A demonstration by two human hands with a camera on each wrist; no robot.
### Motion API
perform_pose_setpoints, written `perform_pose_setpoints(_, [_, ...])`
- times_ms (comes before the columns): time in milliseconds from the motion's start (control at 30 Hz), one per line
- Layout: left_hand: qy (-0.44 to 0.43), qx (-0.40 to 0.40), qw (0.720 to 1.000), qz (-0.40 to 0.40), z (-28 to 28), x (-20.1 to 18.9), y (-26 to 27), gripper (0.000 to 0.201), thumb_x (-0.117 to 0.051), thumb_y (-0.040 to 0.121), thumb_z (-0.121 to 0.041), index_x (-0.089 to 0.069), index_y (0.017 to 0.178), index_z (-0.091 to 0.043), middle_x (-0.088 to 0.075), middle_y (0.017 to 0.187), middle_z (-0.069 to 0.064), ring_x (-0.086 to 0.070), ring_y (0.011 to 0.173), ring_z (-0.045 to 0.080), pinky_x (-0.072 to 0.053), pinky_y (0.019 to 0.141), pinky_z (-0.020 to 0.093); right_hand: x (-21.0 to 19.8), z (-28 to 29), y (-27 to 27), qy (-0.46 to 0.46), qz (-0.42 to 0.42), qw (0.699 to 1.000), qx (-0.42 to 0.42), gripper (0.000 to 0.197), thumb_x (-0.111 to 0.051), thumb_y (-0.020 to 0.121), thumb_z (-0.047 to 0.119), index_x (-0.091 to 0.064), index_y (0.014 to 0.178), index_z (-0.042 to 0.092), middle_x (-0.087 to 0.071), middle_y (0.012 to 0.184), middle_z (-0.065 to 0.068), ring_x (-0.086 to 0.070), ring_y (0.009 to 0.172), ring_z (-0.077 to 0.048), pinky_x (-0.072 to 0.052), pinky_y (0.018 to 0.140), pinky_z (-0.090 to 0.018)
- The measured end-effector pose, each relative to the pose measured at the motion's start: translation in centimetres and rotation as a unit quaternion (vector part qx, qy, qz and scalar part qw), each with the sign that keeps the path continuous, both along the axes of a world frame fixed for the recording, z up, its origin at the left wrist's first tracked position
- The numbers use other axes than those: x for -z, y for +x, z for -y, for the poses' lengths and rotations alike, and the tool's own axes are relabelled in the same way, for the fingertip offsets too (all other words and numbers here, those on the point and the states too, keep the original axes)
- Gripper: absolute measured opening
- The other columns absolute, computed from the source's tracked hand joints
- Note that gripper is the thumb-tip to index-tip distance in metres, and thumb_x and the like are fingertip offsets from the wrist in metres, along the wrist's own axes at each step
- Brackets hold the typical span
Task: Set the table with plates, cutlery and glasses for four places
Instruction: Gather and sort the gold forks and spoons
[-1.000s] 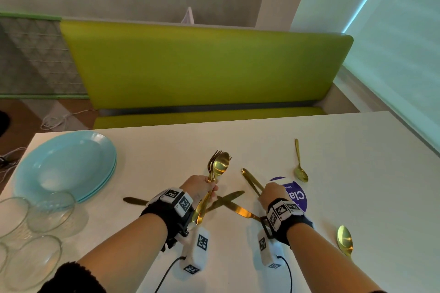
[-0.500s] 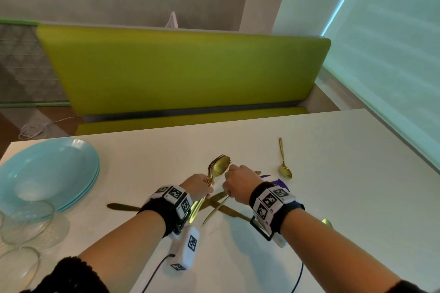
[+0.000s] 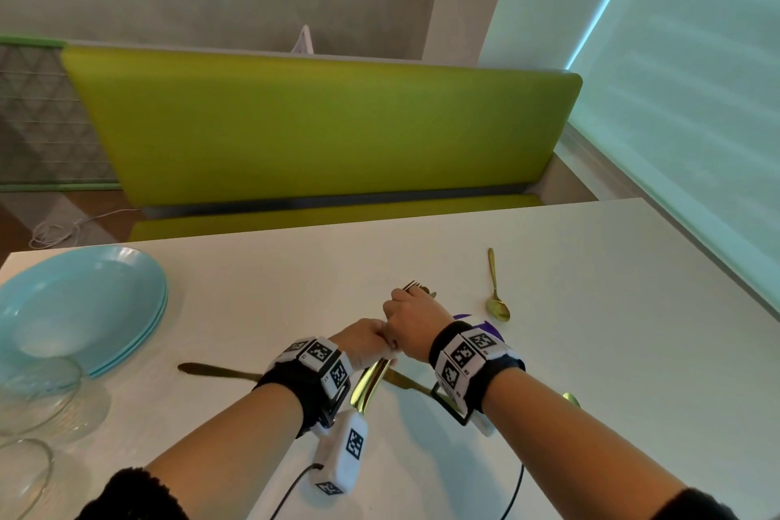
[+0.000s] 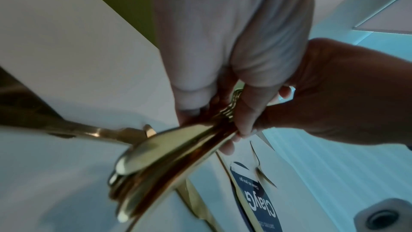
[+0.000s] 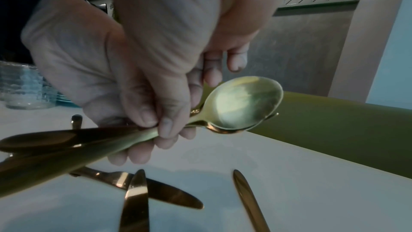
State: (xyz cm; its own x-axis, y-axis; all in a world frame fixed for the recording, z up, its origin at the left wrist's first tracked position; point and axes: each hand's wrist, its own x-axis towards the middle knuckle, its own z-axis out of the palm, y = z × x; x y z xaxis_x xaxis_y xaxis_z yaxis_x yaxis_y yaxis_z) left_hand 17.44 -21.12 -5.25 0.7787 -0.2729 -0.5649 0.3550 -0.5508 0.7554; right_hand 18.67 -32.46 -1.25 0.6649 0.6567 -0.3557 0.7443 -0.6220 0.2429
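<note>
My left hand (image 3: 371,340) grips a bundle of gold cutlery (image 3: 371,384) by the middle, handles slanting down toward me. My right hand (image 3: 411,312) closes on the same bundle just above it, with fork tines (image 3: 415,287) poking out past the knuckles. In the right wrist view, fingers (image 5: 167,126) pinch the neck of the top spoon (image 5: 245,101). The left wrist view shows the stacked handles (image 4: 167,156). Loose gold knives (image 5: 174,195) lie on the white table (image 3: 591,308) under the hands. A stack of light blue plates (image 3: 80,308) and clear glasses (image 3: 38,393) stand at the left.
A gold spoon (image 3: 496,300) lies right of the hands, another spoon (image 3: 572,399) peeks from behind my right forearm, and a knife (image 3: 219,371) lies left of my left wrist. A purple sticker (image 3: 485,327) is on the tabletop. A green bench (image 3: 316,127) runs along the far edge.
My right hand left the knives on the table, moved left to the bundle in my left hand and closed on its upper part. The left hand stayed put.
</note>
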Motion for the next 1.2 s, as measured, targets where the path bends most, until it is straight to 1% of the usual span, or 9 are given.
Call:
perform_pose_setpoints(267, [-0.026, -0.042, 0.999, 0.023, 1.3, 0.5, 0.6, 0.019, -0.053, 0.082, -0.004, -0.058, 0.067, -0.014, -0.062, 0.066, -0.001, -0.054, 0.061, 0.01, -0.042, 0.064, 0.02, 1.3, 1.5, 1.2, 0.036, 0.031, 0.999, 0.014, 0.013, -0.061, 0.087, 0.024, -0.072, 0.091, 0.019, -0.066, 0.096, -0.001, -0.054, 0.103, -0.023, -0.041, 0.086, -0.034])
perform_pose_setpoints(400, [-0.036, -0.062, 0.997, 0.015, 1.7, 0.7, 1.1, 0.018, -0.052, 0.082, -0.003, -0.057, 0.068, -0.013, -0.062, 0.069, 0.004, -0.056, 0.063, 0.013, -0.046, 0.07, 0.024, 1.9, 2.2, 2.0, 0.098, 0.025, 0.993, 0.06, 0.03, -0.091, 0.033, 0.037, -0.066, 0.046, 0.029, -0.058, 0.05, 0.011, -0.061, 0.058, -0.014, -0.046, 0.052, -0.022])
perform_pose_setpoints(433, [-0.036, -0.072, 0.997, 0.015, 1.7, 0.8, 1.2, 0.018, -0.052, 0.081, -0.002, -0.058, 0.069, -0.013, -0.063, 0.071, 0.006, -0.057, 0.065, 0.015, -0.047, 0.073, 0.027, 1.9, 2.4, 2.4, 0.13, 0.052, 0.988, 0.057, 0.028, -0.092, 0.036, 0.036, -0.067, 0.048, 0.029, -0.059, 0.052, 0.011, -0.061, 0.06, -0.013, -0.046, 0.054, -0.022])
perform_pose_setpoints(533, [-0.044, -0.121, 0.992, -0.003, 1.4, 1.4, 1.9, 0.017, -0.053, 0.085, 0.002, -0.058, 0.075, -0.011, -0.061, 0.07, 0.007, -0.059, 0.066, 0.016, -0.051, 0.077, 0.032, 1.1, 4.2, 3.7, 0.166, 0.03, 0.975, 0.147, 0.017, -0.064, 0.085, 0.036, -0.072, 0.094, 0.024, -0.068, 0.099, 0.001, -0.057, 0.1, -0.019, -0.042, 0.085, -0.03])
perform_pose_setpoints(633, [-0.054, -0.186, 0.981, -0.029, 0.6, 1.9, 2.6, 0.014, -0.054, 0.09, -0.002, -0.057, 0.08, -0.011, -0.061, 0.072, 0.007, -0.059, 0.065, 0.015, -0.054, 0.08, 0.035, 1.5, 7.1, 5.7, 0.19, 0.018, 0.924, 0.331, 0.026, -0.053, 0.092, 0.039, -0.066, 0.108, 0.024, -0.067, 0.111, 0.001, -0.057, 0.108, -0.019, -0.042, 0.096, -0.034])
perform_pose_setpoints(767, [-0.049, -0.223, 0.973, -0.024, -0.5, 2.3, 3.3, 0.018, -0.049, 0.093, -0.007, -0.057, 0.079, -0.015, -0.061, 0.076, 0.003, -0.058, 0.068, 0.015, -0.053, 0.082, 0.034, 3.6, 11.2, 8.5, 0.193, -0.01, 0.798, 0.572, 0.027, -0.057, 0.089, 0.031, -0.067, 0.105, 0.011, -0.069, 0.107, -0.008, -0.064, 0.1, -0.026, -0.051, 0.084, -0.032])
perform_pose_setpoints(867, [-0.049, -0.232, 0.971, -0.023, -1.2, 2.5, 3.7, 0.012, -0.047, 0.094, -0.007, -0.057, 0.088, -0.01, -0.06, 0.077, 0.002, -0.057, 0.068, 0.013, -0.051, 0.075, 0.028, 5.2, 13.8, 9.8, 0.191, -0.025, 0.74, 0.644, 0.022, -0.061, 0.085, 0.026, -0.065, 0.079, 0.005, -0.064, 0.086, -0.011, -0.06, 0.08, -0.029, -0.043, 0.065, -0.029])
perform_pose_setpoints(1067, [-0.016, -0.227, 0.973, -0.018, -2.1, 2.4, 4.4, 0.018, -0.047, 0.095, -0.008, -0.053, 0.079, -0.016, -0.059, 0.077, 0.0, -0.057, 0.066, 0.01, -0.047, 0.064, 0.02, 6.8, 15.0, 11.5, 0.198, -0.023, 0.715, 0.67, 0.036, -0.064, 0.083, 0.022, -0.047, 0.055, 0.009, -0.06, 0.078, -0.011, -0.056, 0.073, -0.028, -0.045, 0.065, -0.028])
perform_pose_setpoints(1200, [-0.005, -0.215, 0.976, -0.027, -2.0, 2.3, 4.6, 0.007, -0.05, 0.094, -0.011, -0.057, 0.094, -0.013, -0.063, 0.085, 0.0, -0.06, 0.072, 0.009, -0.05, 0.069, 0.021, 8.1, 14.5, 11.9, 0.207, -0.026, 0.713, 0.67, 0.028, -0.063, 0.082, 0.023, -0.055, 0.059, 0.01, -0.067, 0.081, -0.012, -0.065, 0.082, -0.03, -0.051, 0.087, -0.041])
